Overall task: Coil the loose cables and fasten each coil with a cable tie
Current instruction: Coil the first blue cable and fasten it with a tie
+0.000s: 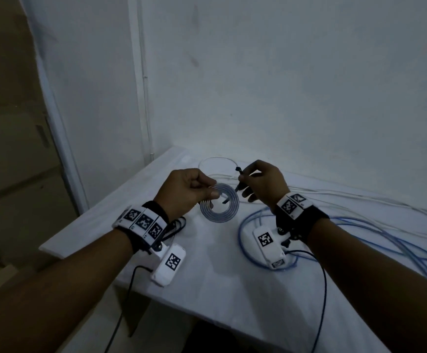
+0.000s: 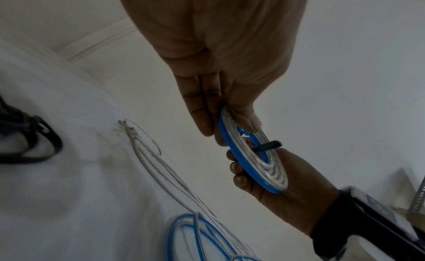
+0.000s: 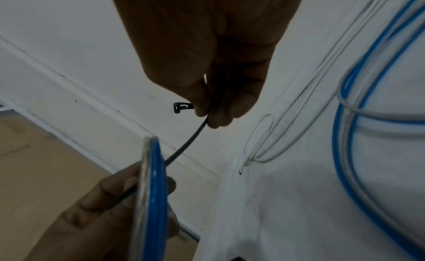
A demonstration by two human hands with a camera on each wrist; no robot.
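A small flat coil (image 1: 218,206) of blue and clear cable hangs above the white table (image 1: 220,276). My left hand (image 1: 211,189) pinches its upper left rim between thumb and fingers. A black cable tie (image 1: 237,183) runs through the coil's centre hole. My right hand (image 1: 243,178) pinches the tie near its head, up and right of the coil. In the left wrist view the coil (image 2: 250,159) shows the tie (image 2: 266,145) sticking out of its middle. The right wrist view has the tie (image 3: 186,146) slanting down to the edge-on coil (image 3: 151,192).
Loose blue cables (image 1: 385,238) sprawl over the table's right side, with one loop (image 1: 243,240) under my right wrist. White cables (image 1: 334,194) and a clear loop (image 1: 217,161) lie at the back by the wall. Black straps (image 1: 179,225) lie by my left wrist.
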